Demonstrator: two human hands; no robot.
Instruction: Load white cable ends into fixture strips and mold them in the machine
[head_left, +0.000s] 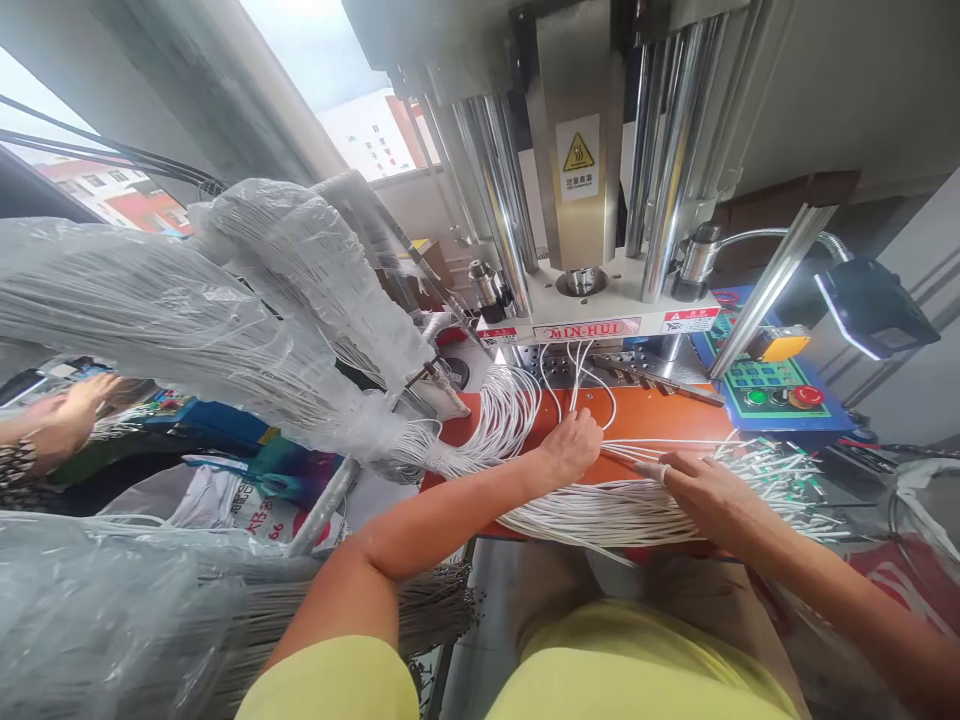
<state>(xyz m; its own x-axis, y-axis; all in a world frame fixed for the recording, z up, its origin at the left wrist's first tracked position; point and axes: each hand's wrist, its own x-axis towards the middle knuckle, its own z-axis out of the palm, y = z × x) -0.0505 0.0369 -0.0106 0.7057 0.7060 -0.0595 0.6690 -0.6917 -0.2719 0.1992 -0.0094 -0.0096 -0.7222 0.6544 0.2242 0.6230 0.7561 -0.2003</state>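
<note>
Thin white cables (607, 510) lie in a thick bundle across the orange work surface (517, 432). My left hand (574, 447) is closed around a few of them, just in front of the press (585, 328) marked MIN-HUI. From that hand, some cables loop up under the press head and others run right. My right hand (697, 487) is bent over the bundle, with its fingers closed on white cables; the thumb is hidden. One of its fingers wears a pale wrap (663, 474). Beyond it, the cable ends (787, 480) fan out, with small green parts among them.
Plastic-wrapped cable bundles (300, 290) hang at the left, and another wrapped bundle (135, 610) lies below. A blue control box (780, 390) with a red button (807, 397) and a lamp (877, 305) stand at the right. A co-worker's hand (71, 415) shows at far left.
</note>
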